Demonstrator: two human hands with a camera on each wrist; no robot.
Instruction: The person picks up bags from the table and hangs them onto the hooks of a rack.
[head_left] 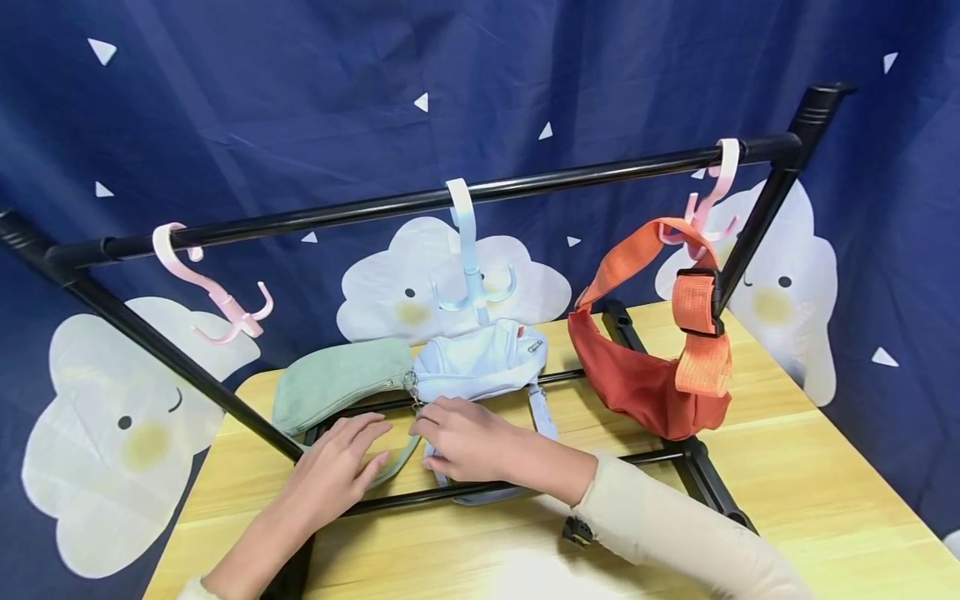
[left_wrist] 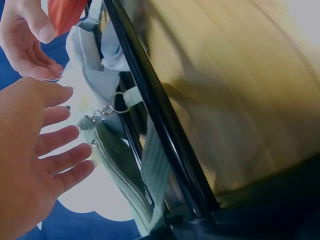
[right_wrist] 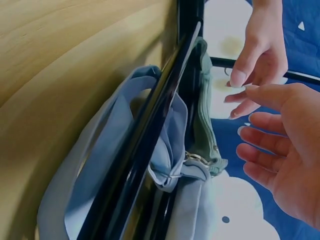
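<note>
Green pouch (head_left: 339,382): on table (head_left: 787,467), beside blue bag (head_left: 480,362) | soft, light; grasp by strap | left hand (head_left: 337,467): fingers straight, resting on strap | right hand (head_left: 465,440): relaxed, empty

Green pouch bag (head_left: 341,379) of soft fabric, zipped shut, lay slumped on the wooden worktop (head_left: 787,467) over the rack's lower bar, left of centre. Pale blue bag (head_left: 480,360) lay just beside it on the right, ends touching at metal clasp rings, its strap trailing forward over the front bar and under the hands.
</note>
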